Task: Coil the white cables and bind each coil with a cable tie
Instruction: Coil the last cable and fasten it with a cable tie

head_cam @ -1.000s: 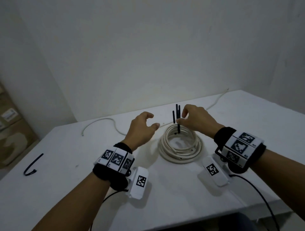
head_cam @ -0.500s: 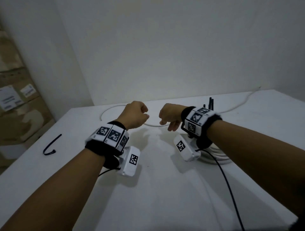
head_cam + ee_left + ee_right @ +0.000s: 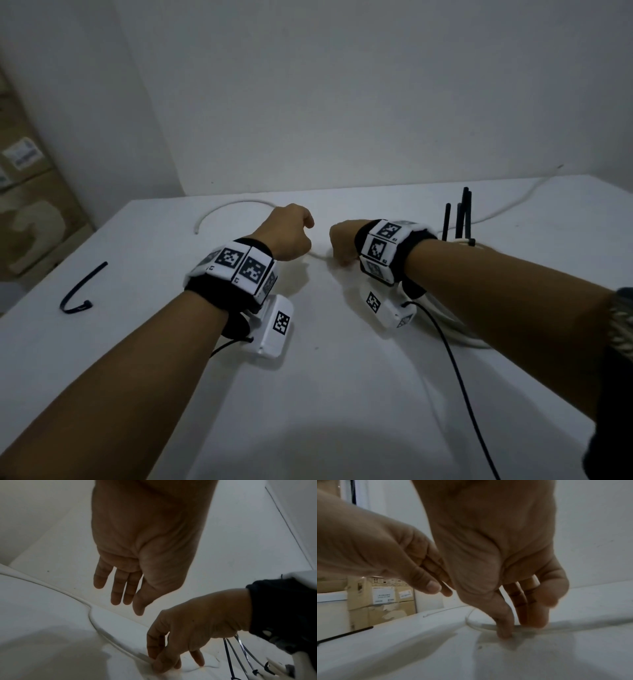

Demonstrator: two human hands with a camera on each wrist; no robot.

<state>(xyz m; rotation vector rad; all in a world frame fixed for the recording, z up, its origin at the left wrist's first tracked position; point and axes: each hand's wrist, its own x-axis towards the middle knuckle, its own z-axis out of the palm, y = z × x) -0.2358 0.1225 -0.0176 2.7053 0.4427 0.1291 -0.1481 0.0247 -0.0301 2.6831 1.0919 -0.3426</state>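
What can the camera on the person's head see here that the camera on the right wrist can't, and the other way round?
Only the head view shows the finished coil with upright black tie tails, mostly hidden behind the right forearm, and the whole loose white cable curving along the table.

Only the right wrist view shows the fingertips of the right hand pinching that cable against the table.

Both show the left hand close by holding nothing, the spare black tie, and cardboard boxes.
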